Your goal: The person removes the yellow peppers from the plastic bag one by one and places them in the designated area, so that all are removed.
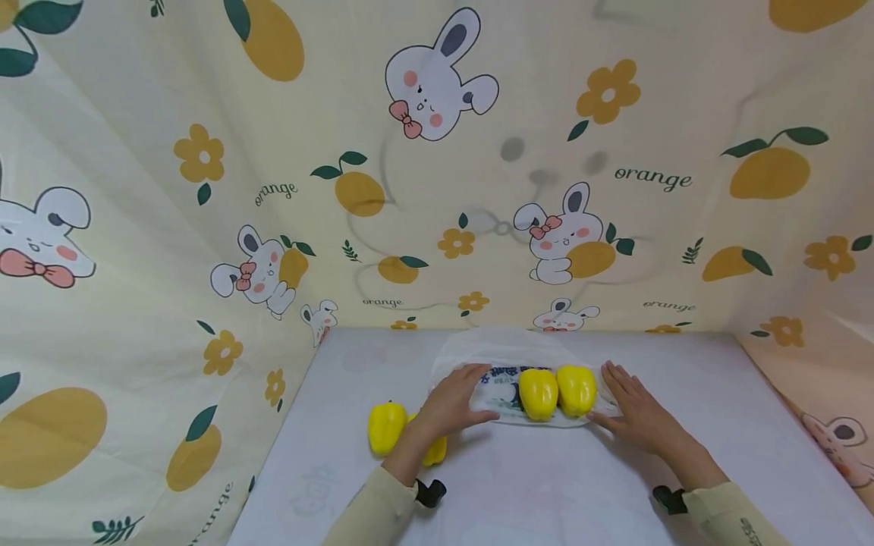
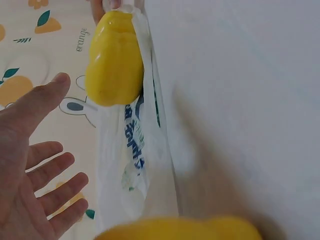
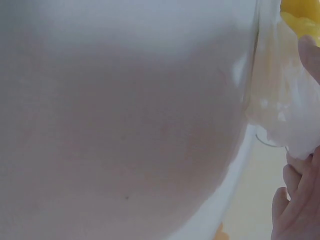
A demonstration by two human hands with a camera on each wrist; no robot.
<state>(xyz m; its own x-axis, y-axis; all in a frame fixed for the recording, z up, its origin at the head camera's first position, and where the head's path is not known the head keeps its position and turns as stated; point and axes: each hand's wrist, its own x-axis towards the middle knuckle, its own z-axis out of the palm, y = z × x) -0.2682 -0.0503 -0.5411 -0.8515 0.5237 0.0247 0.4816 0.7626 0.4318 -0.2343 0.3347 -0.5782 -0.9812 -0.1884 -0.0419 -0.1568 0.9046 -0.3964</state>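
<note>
Bag lies lengthwise between hands; two peppers at right end, nearer right hand, grip unclear. Left hand: fingers wide, holding nothing.

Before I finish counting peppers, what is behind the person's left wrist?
Parts of what looks like one yellow pepper show either side of the left wrist, which covers its middle. Anything else there is hidden.

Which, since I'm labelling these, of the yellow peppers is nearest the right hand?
The rightmost yellow pepper in the head view, beside the right hand; its neighbour and the two peppers by the left forearm sit farther left.
</note>
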